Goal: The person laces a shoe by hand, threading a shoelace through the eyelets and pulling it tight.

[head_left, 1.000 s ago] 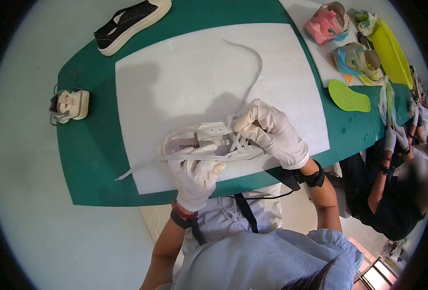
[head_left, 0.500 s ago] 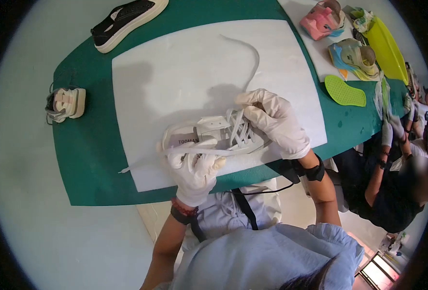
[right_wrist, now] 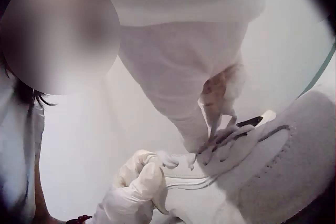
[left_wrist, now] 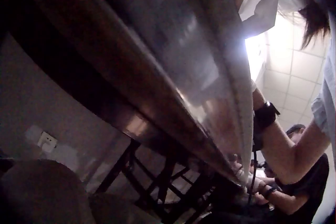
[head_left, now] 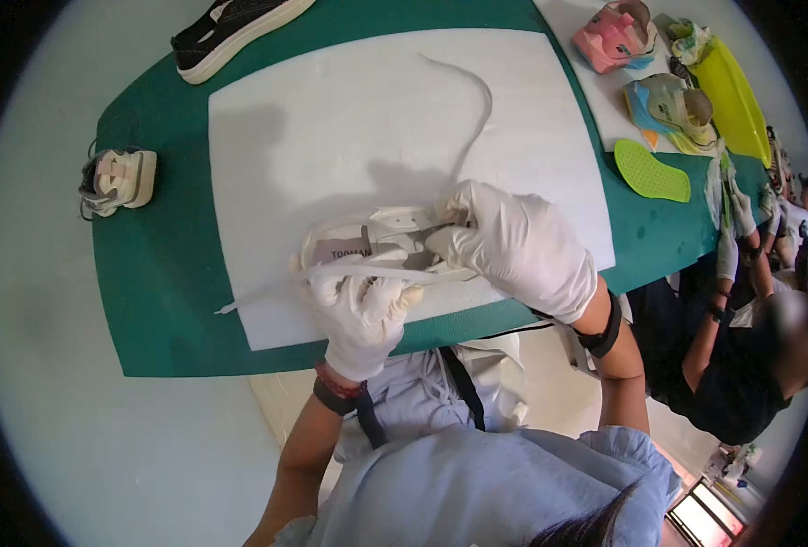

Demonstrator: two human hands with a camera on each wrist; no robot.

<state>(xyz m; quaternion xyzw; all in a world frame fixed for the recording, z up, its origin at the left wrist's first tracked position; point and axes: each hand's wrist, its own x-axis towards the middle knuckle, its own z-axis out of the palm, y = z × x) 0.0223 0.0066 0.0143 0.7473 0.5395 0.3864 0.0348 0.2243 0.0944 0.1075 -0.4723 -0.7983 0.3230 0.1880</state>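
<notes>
A white lace-up shoe (head_left: 342, 248) lies on its sole on a white sheet, heel to the left, in the head view. My gloved left hand (head_left: 358, 314) grips its near side at the collar, where a flat white lace (head_left: 390, 272) crosses the fingers and trails left. Over the lacing is my gloved right hand (head_left: 527, 246), thumb and finger pinching a lace and covering most of the crossings. The right wrist view shows my right hand (right_wrist: 178, 61) with fingertips at the laces (right_wrist: 223, 140), and my left hand (right_wrist: 134, 187) beside the shoe (right_wrist: 283, 176).
Another lace end (head_left: 488, 100) curves over the white sheet (head_left: 331, 100). A black shoe (head_left: 235, 36) is at the far left, a small shoe (head_left: 119, 180) at the left. Colourful shoes, a green insole (head_left: 650, 171) and a yellow-green basin (head_left: 732, 100) stand right, near another person (head_left: 723, 365).
My right hand rose slightly with a lace, then came lower and left over the lacing, hiding more of it. My left hand has kept its grip at the collar.
</notes>
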